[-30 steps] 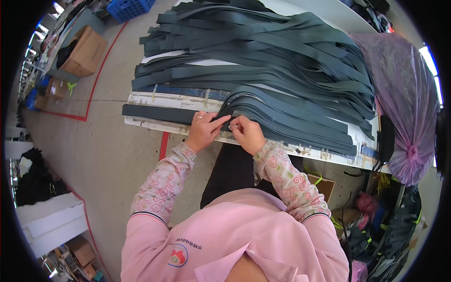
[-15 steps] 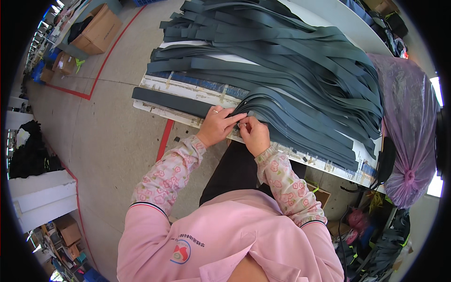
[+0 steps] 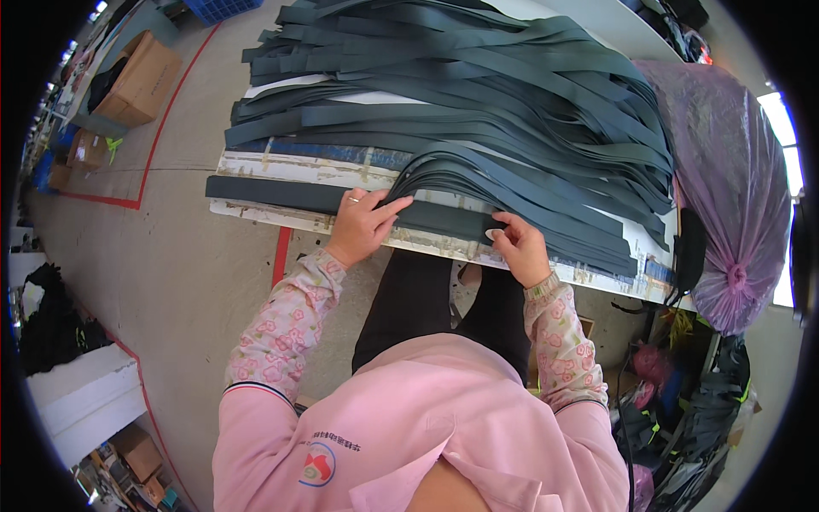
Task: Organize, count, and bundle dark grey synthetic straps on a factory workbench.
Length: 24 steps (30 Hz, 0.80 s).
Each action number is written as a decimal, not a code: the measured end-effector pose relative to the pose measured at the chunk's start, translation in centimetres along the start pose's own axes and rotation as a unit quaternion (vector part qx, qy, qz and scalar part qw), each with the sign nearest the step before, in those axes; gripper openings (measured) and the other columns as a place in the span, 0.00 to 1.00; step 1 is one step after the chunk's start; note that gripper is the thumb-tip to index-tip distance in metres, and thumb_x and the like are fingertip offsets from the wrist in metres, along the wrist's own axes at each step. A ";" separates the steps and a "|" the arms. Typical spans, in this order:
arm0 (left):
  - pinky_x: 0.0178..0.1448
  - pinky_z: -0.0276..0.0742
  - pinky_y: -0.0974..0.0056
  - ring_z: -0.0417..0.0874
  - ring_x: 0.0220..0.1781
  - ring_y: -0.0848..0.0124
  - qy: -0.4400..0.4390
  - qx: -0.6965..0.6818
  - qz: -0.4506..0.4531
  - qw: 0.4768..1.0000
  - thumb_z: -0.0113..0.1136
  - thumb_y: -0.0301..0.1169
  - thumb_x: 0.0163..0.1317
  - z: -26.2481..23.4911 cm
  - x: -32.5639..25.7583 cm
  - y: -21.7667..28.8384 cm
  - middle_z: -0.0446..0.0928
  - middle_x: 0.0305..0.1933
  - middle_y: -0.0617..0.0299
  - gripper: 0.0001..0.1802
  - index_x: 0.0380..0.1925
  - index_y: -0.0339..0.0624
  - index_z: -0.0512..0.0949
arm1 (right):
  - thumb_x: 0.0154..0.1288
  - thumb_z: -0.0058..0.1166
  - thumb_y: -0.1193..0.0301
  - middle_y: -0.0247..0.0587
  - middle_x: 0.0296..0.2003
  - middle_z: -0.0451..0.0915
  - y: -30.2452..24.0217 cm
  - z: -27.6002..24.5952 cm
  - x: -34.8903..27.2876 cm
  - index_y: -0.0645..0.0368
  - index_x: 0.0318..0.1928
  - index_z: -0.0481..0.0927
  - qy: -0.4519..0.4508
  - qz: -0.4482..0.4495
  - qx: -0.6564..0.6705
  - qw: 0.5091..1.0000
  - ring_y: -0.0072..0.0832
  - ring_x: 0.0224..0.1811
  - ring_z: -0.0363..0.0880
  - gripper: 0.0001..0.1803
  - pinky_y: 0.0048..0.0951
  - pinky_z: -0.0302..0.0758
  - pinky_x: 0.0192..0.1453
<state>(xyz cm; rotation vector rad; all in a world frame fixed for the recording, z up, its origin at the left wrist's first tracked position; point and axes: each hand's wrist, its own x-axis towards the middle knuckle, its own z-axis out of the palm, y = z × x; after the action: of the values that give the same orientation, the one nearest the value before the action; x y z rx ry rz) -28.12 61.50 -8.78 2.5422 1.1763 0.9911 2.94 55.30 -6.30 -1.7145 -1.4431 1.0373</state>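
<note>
A dark grey-green webbing strip (image 3: pixel 281 193) lies flat along the near edge of the white work table (image 3: pixel 256 163). On its middle rests my left hand (image 3: pixel 359 225), the index finger stretched out and the other fingers partly bent. Further right along the strip, my right hand (image 3: pixel 522 249) has thumb and index finger closed on a small whitish oval piece (image 3: pixel 492 233); its exact kind is too small to tell. Just beyond both hands, a bundle of webbing strips (image 3: pixel 486 177) arches up and runs off to the right.
A large heap of similar strips (image 3: pixel 478 81) covers the far part of the table. A tied purple plastic bag (image 3: pixel 725 179) stands at the table's right end. Cardboard boxes (image 3: pixel 141 81) and a blue crate (image 3: pixel 223 7) are at the far left, beyond red floor lines (image 3: pixel 175 111).
My hands have moved apart, the right one sliding right along the strip and the left shifting slightly left in view. The strip between them now shows. The whole view has shifted a little.
</note>
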 end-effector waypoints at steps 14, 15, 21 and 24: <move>0.50 0.67 0.59 0.72 0.39 0.63 0.005 0.003 0.010 1.000 0.72 0.33 0.50 0.5 0.1 -0.1 0.80 0.44 0.67 0.26 0.52 0.61 0.84 | 0.64 0.60 0.74 0.40 0.22 0.78 2.0 -2.9 -2.2 0.63 0.41 0.82 0.082 -0.043 -0.039 0.995 0.24 0.22 0.74 0.07 0.28 0.73 0.30; 0.50 0.67 0.59 0.72 0.39 0.63 0.004 0.003 0.012 1.000 0.72 0.33 0.50 0.5 0.1 -0.1 0.80 0.44 0.67 0.26 0.52 0.61 0.84 | 0.64 0.60 0.75 0.38 0.22 0.79 1.8 -3.0 -2.2 0.63 0.42 0.82 0.072 -0.040 -0.022 0.996 0.23 0.23 0.74 0.08 0.27 0.74 0.31; 0.50 0.68 0.59 0.72 0.39 0.63 0.003 0.009 0.014 1.000 0.72 0.33 0.49 0.5 0.1 -0.1 0.80 0.44 0.67 0.26 0.52 0.61 0.84 | 0.65 0.61 0.75 0.34 0.27 0.80 2.0 -4.1 -2.8 0.61 0.48 0.83 0.000 -0.051 0.009 0.999 0.19 0.30 0.76 0.12 0.24 0.75 0.38; 0.50 0.68 0.59 0.72 0.39 0.63 -0.001 0.010 0.010 1.000 0.72 0.33 0.49 0.4 0.1 0.0 0.80 0.45 0.66 0.26 0.52 0.61 0.84 | 0.65 0.61 0.75 0.34 0.28 0.80 1.4 -4.2 -3.4 0.62 0.48 0.83 0.010 -0.071 0.033 0.997 0.19 0.32 0.77 0.12 0.23 0.74 0.39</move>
<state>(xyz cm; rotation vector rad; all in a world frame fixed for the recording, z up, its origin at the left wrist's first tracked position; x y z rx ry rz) -27.84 61.67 -9.00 2.5747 1.1671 0.9868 7.01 51.74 -5.07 -1.5470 -1.4783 0.9776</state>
